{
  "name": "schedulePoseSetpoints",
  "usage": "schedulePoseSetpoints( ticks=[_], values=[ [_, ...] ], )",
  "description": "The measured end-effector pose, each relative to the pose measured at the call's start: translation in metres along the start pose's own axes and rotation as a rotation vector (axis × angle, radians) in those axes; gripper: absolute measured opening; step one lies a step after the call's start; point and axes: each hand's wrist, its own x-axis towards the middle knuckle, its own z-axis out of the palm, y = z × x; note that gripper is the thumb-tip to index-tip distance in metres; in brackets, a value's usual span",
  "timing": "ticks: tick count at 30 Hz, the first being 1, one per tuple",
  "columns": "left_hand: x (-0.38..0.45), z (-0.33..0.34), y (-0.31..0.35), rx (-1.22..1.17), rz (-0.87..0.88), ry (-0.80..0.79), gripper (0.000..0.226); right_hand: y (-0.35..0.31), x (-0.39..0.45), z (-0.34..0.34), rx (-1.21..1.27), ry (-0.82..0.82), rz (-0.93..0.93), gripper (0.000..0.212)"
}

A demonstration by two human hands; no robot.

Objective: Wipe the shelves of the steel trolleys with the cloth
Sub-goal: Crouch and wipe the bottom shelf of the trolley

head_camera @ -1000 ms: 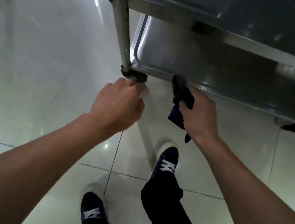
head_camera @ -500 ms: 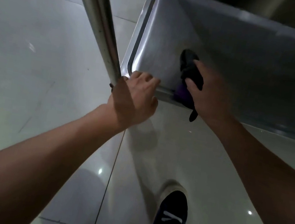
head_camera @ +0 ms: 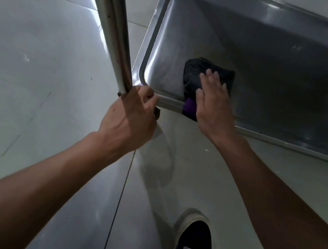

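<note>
Cloth (head_camera: 207, 77), dark with a purple corner, lies on the near part of the trolley's bottom shelf (head_camera: 275, 77), its corner draped over the front rim. The right hand (head_camera: 214, 104) presses it flat, fingers straight. The left hand (head_camera: 131, 119) curls round the foot of the steel post (head_camera: 108, 21) at the shelf's near left corner. One dark shoe (head_camera: 194, 247) stands on the glossy tiled floor (head_camera: 27, 68).

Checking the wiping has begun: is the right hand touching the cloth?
Touching. The head view shows the right hand lying flat on the dark cloth, pressing it onto the bottom shelf.
</note>
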Motion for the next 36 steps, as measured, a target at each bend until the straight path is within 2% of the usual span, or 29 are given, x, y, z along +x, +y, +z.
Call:
schedulePoseSetpoints(
  ticks=[5,10,15,18,24,36],
  values=[
    [-0.010,0.001,-0.002,0.055,0.002,0.013,0.035,-0.008,0.008,0.002,-0.012,-0.066,-0.044,0.050],
    [-0.016,0.004,-0.004,0.068,-0.062,-0.027,0.051,-0.039,0.033,0.022,-0.055,-0.134,-0.151,0.053],
    [-0.012,0.003,-0.009,0.082,-0.060,-0.018,0.040,-0.065,0.056,0.036,-0.070,-0.190,-0.256,0.054],
    [-0.013,0.003,-0.011,0.105,-0.018,-0.021,0.038,-0.059,0.052,0.037,-0.067,-0.167,-0.266,0.054],
    [-0.002,0.006,0.006,0.177,0.041,-0.004,0.040,-0.019,0.023,0.019,-0.081,-0.039,-0.094,0.052],
    [0.066,0.039,0.143,0.094,0.252,-0.073,0.048,0.137,-0.037,-0.060,-0.050,0.127,0.216,0.048]
  ],
)
